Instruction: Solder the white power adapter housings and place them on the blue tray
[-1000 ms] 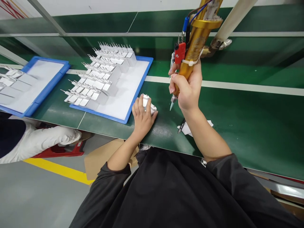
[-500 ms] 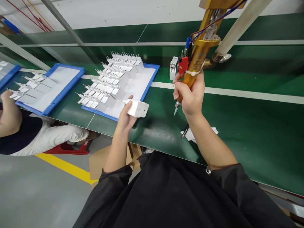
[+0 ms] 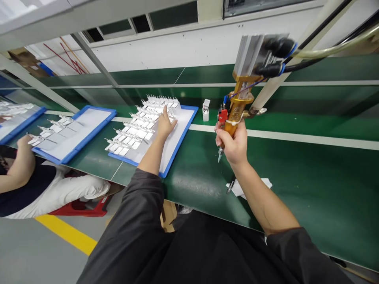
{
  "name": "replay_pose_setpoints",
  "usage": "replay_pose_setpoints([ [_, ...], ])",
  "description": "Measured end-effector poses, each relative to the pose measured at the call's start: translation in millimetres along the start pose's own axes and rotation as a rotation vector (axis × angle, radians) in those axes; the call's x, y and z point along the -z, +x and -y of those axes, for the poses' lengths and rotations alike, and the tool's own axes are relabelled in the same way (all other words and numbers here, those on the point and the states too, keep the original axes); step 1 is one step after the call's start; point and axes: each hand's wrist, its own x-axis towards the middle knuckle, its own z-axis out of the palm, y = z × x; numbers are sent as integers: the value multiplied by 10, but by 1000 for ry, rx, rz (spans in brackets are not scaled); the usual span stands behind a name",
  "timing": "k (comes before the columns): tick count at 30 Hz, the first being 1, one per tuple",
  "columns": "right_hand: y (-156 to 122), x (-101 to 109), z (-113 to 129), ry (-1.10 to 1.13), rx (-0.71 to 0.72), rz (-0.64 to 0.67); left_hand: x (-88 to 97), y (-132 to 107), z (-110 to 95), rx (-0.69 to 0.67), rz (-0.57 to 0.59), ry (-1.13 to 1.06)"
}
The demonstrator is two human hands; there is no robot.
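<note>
My left hand (image 3: 166, 124) is over the tray (image 3: 180, 136), a blue-rimmed one with a white liner. Its thumb and fingers are around a white plastic box (image 3: 171, 117) at the right end of a row, mostly hidden by the hand. Rows of similar white boxes with thin prongs or wires (image 3: 133, 128) fill the tray's left and back parts. My right hand (image 3: 235, 144) is wrapped around a gold barrel-shaped hand tool (image 3: 237, 108). This tool carries a red switch, and its pale pointed tip is directed down, above the green bench.
One white box (image 3: 205, 110) with its top raised stands behind the tool. A black marker (image 3: 231, 185) and white paper (image 3: 239, 190) lie by my right forearm. At left, a co-worker's arm (image 3: 22, 165) is beside another blue tray (image 3: 89, 126). Hoses (image 3: 316, 55) run from the tool's top.
My left hand has carried the white box forward, from the tray's near edge to the rows on it. My right hand keeps its grip on the tool. The view has tilted up.
</note>
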Motion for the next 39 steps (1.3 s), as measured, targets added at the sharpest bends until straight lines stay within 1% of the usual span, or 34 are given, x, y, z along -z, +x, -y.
replay_pose_setpoints([
  [2, 3, 3, -4, -9, -13, -12, -50, 49, 20, 38, -41, 60],
  [5, 7, -2, -8, 1, -20, -21, -48, 5, 27, 11, -97, 162],
  [8, 12, -7, -6, 7, -23, -24, 7, -71, 10, -29, -62, 292],
  [11, 16, -3, 0, -20, -29, -25, 72, -124, -24, 25, -34, 433],
  [14, 19, 1, 5, -40, -32, -40, 146, -147, -60, 71, 10, 526],
  [19, 20, 2, 0, -49, -48, -49, 302, -117, -72, 0, 103, 612],
  [22, 21, 4, -10, -44, -33, -47, 316, -48, -89, -51, 111, 615],
  [24, 23, 7, -16, -38, -25, -43, 265, 24, -120, -64, 111, 603],
  [27, 36, 9, -22, -28, -14, -44, 157, 157, -184, 1, 110, 561],
  [29, 50, 7, -20, -24, -14, -46, 102, 237, -242, 28, 88, 518],
  [31, 64, 3, -18, -22, -22, -52, 52, 293, -332, -20, 61, 464],
  [33, 71, 3, -17, -20, -28, -57, -31, 325, -476, -115, 52, 387],
  [35, 67, 12, -22, -21, -32, -58, -176, 339, -666, -172, 90, 274],
  [36, 62, 20, -25, -24, -35, -58, -271, 344, -767, -164, 125, 213],
  [39, 45, 46, -36, -37, -39, -60, -582, 370, -1011, -47, 214, 83],
])
